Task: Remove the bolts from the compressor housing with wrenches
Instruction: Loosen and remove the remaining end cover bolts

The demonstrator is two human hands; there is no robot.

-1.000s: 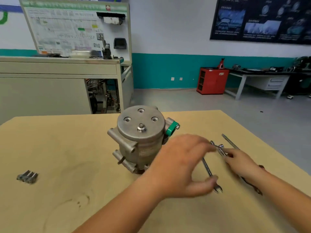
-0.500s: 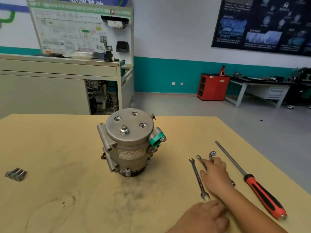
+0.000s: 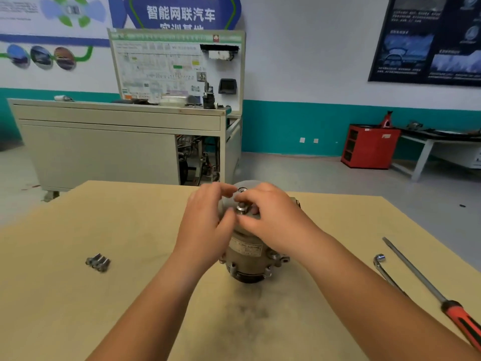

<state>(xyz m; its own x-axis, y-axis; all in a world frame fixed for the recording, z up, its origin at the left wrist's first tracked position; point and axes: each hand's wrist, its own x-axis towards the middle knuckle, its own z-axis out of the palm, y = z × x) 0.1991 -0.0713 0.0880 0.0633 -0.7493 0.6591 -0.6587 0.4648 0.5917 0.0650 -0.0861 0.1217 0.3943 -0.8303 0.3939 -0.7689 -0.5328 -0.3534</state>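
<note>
The grey compressor [image 3: 246,252] stands upright in the middle of the wooden table [image 3: 65,308]. Both my hands are on its round top plate. My left hand [image 3: 205,222] curls over the plate's left side, its thumb lying near the centre. My right hand [image 3: 272,217] comes in from the right, and its thumb and fingers pinch the centre bolt [image 3: 242,208]. One bolt hole [image 3: 242,189] shows between the fingers. No wrench is visible in either hand. Three removed bolts [image 3: 98,262] lie together on the table to the left.
An L-shaped socket wrench [image 3: 380,259] and a long screwdriver with a red-black handle [image 3: 432,293] lie on the table at the right, partly behind my right forearm. A grey training bench [image 3: 117,147] stands beyond the table's far edge.
My right hand has left the wrenches on the table and moved up to the compressor's centre bolt. My left hand has risen from the near edge onto the top plate. The camera view has shifted.
</note>
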